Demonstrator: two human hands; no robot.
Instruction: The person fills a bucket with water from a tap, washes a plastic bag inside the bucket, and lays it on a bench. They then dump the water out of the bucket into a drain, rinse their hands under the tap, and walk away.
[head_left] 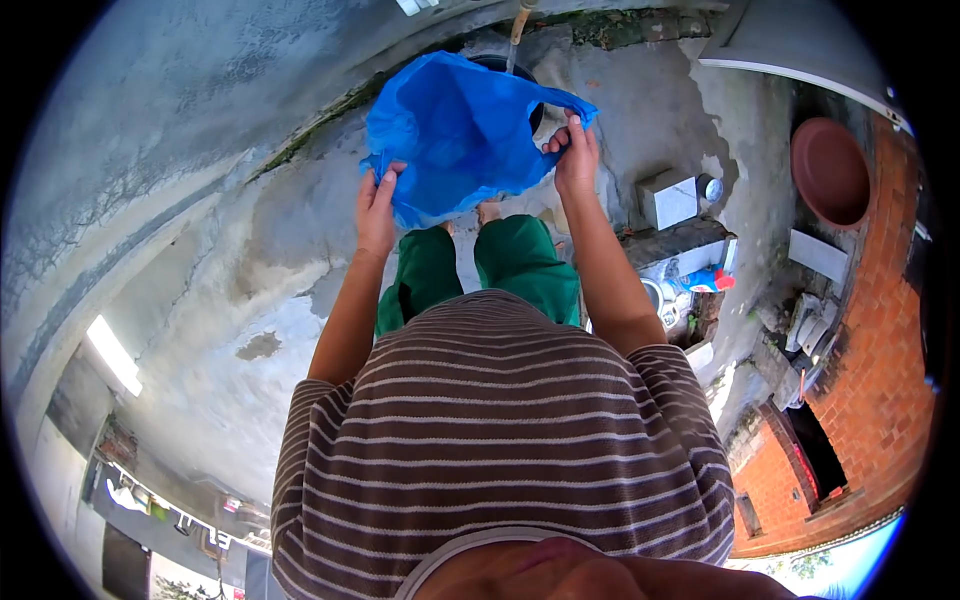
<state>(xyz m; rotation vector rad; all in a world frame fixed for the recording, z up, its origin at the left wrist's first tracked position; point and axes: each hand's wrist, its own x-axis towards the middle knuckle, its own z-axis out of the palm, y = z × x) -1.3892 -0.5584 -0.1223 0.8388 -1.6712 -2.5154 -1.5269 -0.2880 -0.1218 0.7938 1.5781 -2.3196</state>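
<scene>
Two bare hands (377, 205) (577, 160) on my feed, one blue plastic bag (455, 140), two green trouser legs (525, 262) by my count, one round reddish-brown basin (830, 172), one blue-and-red container (703, 281).

a grey weathered wall (180, 90) rises on the left, greenish growth (295, 147) along its foot; a patchy floor (250, 280) spreads rightward, where an orange brick wall (870, 350) holds a dark opening (818, 450).

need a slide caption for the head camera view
Left hand and right hand hold a blue plastic bag spread above a patchy grey floor.
</scene>
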